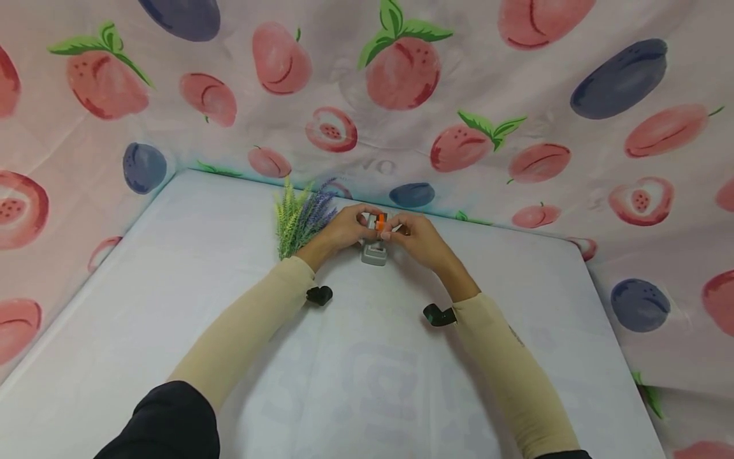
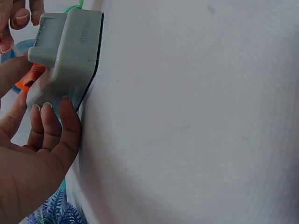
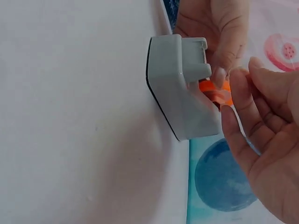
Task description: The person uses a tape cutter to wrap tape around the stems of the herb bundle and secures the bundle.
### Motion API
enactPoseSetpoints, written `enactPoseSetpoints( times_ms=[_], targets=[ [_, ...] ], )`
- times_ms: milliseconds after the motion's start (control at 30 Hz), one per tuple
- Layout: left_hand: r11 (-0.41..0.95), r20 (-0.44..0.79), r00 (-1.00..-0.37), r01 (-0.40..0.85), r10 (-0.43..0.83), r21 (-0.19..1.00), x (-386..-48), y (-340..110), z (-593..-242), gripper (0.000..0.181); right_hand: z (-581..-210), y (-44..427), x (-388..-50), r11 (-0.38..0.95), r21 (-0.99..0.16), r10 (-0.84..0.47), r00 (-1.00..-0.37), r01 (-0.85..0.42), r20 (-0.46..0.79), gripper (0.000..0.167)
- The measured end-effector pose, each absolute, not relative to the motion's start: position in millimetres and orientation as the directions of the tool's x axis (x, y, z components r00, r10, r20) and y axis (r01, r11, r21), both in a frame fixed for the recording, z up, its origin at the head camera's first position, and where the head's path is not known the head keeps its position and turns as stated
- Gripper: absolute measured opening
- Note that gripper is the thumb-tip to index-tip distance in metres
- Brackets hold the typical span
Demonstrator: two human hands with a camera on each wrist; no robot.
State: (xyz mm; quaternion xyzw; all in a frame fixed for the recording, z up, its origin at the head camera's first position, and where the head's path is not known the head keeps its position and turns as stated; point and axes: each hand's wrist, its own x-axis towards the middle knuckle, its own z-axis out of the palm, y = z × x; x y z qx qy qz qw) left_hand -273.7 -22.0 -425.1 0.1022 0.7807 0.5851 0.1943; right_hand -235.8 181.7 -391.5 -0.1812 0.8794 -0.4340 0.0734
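A grey tape dispenser (image 1: 374,253) with a toothed cutting edge stands near the back of the white table, an orange-cored tape roll (image 3: 216,92) seated in it. My left hand (image 1: 346,227) holds the dispenser, several fingertips (image 2: 46,108) against its side and the thumb by the orange core. At the roll's other side is my right hand (image 1: 421,239). Its thumb and forefinger (image 3: 239,84) pinch together on what looks like a thin edge of clear tape, though this is faint. Another right fingertip lies close to the orange core.
Artificial yellow-green and purple flower sprigs (image 1: 301,217) lie just left of the left hand. Behind the white table (image 1: 355,357) hangs a fruit-print cloth (image 1: 367,127), which also lines both sides. Black wrist mounts (image 1: 438,315) stick out below the forearms.
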Motion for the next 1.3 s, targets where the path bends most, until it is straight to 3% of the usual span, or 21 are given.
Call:
enactPoseSetpoints(
  times_ms=[367, 633, 867, 1300],
  targets=[
    [0.287, -0.204, -0.883, -0.083, 0.422, 0.954, -277, -25, -425, 0.056, -400, 187, -231, 0.492, -0.836, -0.386, -0.922, -0.243, 0.041, 0.018],
    [0.272, -0.234, -0.887, -0.130, 0.398, 0.954, -276, -23, -424, 0.037, -404, 191, -229, 0.436, -0.882, -0.352, -0.936, -0.181, 0.018, 0.024],
    [0.255, -0.208, -0.896, -0.111, 0.393, 0.961, -272, -21, -425, 0.040, -408, 193, -230, 0.370, -0.906, -0.371, -0.927, -0.207, 0.060, 0.046],
    [0.242, -0.193, -0.892, -0.098, 0.410, 0.965, -272, -23, -428, 0.043, -410, 185, -233, 0.403, -0.897, -0.289, -0.955, -0.180, 0.062, 0.041]
  ],
)
